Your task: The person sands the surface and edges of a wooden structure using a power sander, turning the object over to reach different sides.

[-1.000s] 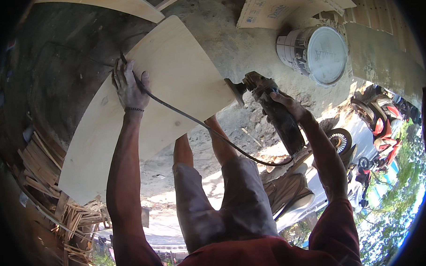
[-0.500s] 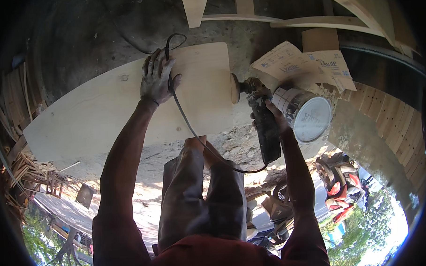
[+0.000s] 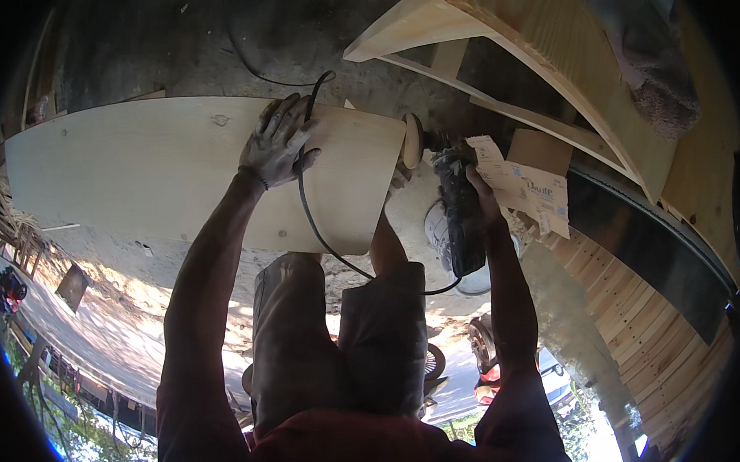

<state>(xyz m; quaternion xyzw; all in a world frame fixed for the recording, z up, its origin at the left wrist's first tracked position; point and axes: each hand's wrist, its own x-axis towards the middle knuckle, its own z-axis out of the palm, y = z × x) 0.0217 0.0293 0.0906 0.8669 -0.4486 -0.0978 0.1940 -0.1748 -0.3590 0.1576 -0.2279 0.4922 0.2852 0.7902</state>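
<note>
A pale plywood board (image 3: 164,173) with a curved, tapering left end lies across in front of my legs. My left hand (image 3: 279,144) rests on top of it, fingers stretched out. A black power cable (image 3: 312,213) passes over this hand by the thumb and loops down to the tool. In my right hand (image 3: 484,196) is a black angle grinder (image 3: 464,236), gripped round its body. Its round sanding disc (image 3: 413,140) stands upright at the board's right end edge. Whether the disc touches the wood is hard to tell.
A light bucket (image 3: 437,229) stands behind the grinder, partly hidden. Beside it are cardboard pieces (image 3: 540,194). A wooden frame (image 3: 543,62) with a draped cloth (image 3: 658,86) fills the upper right. Wooden slats (image 3: 634,311) lie at right; a motorcycle (image 3: 484,353) stands beyond my legs.
The view has turned, so the board sits further left and slopes down at its right end. The disc has tilted slightly against that end. Both hands keep their places on board and grinder.
</note>
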